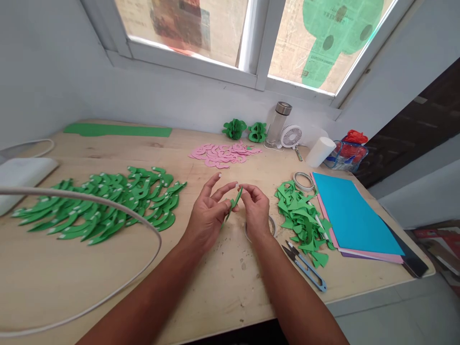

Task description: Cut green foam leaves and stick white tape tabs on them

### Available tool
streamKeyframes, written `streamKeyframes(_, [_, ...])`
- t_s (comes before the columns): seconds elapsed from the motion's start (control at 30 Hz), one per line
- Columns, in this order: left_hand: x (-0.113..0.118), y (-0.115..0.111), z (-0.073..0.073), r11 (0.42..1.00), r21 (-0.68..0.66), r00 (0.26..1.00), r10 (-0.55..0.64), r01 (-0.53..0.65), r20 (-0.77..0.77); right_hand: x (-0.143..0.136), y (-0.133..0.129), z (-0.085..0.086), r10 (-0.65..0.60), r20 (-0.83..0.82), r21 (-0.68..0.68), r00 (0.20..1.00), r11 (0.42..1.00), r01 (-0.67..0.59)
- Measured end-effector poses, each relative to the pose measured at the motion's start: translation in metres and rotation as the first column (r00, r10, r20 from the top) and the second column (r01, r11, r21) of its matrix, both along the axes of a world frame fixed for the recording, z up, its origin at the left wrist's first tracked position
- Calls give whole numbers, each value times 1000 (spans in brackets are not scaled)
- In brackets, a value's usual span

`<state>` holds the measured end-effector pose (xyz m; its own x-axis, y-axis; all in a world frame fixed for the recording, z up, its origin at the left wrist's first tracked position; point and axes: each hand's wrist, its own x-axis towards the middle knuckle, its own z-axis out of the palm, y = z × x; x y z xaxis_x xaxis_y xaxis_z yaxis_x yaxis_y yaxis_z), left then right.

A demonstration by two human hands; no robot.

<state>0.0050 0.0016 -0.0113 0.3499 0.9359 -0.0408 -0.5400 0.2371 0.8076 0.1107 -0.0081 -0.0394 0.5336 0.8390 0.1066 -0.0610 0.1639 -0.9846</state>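
My left hand [212, 208] pinches a small green foam or paper cutout [234, 203] between thumb and fingers, its other fingers raised. At the cutout's upper end, my right hand [257, 206] has thumb and forefinger closed on it. The cutout is seen nearly edge-on, so its full outline is hidden. Partly under my right hand lies a roll of tape [272, 226] on the table. Left of my hands spreads a pile of curved green cutouts [108, 203], many with small white patches at their ends. To the right are green scraps [302, 215] and blue-handled thread snips [305, 266].
A second tape roll [303, 181] touches the scraps. Blue sheets [355, 211] are stacked at right. Pink cutouts [221, 154], green paper balls [235, 129], a glass bottle [278, 123] and a small fan [291, 136] stand behind. A white cable [143, 220] arcs across the left.
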Motion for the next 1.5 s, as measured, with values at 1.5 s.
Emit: streamKeyframes(1.5, [1, 6, -20, 913, 282, 903, 363, -295, -231, -9, -1, 2, 44, -50, 90, 998, 995, -39])
